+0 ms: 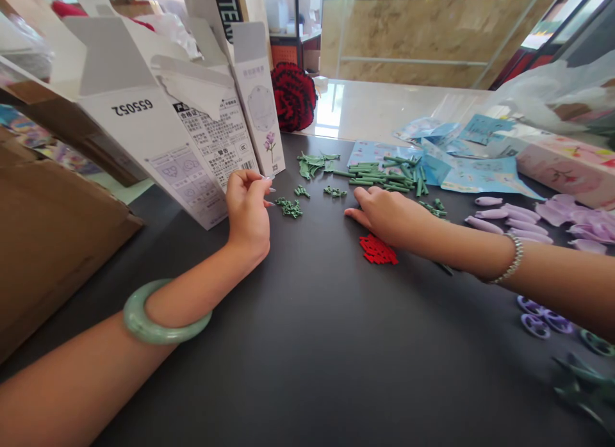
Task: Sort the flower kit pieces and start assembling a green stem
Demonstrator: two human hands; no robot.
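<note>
My left hand (250, 210) is beside the white carton, its fingers curled together in a pinch; whatever they may hold is too small or hidden. Just right of its fingertips lie small green plastic pieces (289, 208) in a little pile, with another small green cluster (302, 191) behind. My right hand (384, 213) reaches down to the dark table, fingers bent in and thumb close to them, their grip hidden. Small green pieces (335, 191) lie just beyond its thumb. Red pieces (378, 249) lie below that hand, and green stem rods (379, 175) are heaped behind it.
Tall white cartons (192, 159) and a brown cardboard box (52, 242) stand left. Green leaves (317, 164) lie at the back. On the right are lilac petals (523, 219), purple rings (542, 322), blue packets (485, 175) and a pink box (569, 159). A dark red ruffled object (293, 98) stands behind.
</note>
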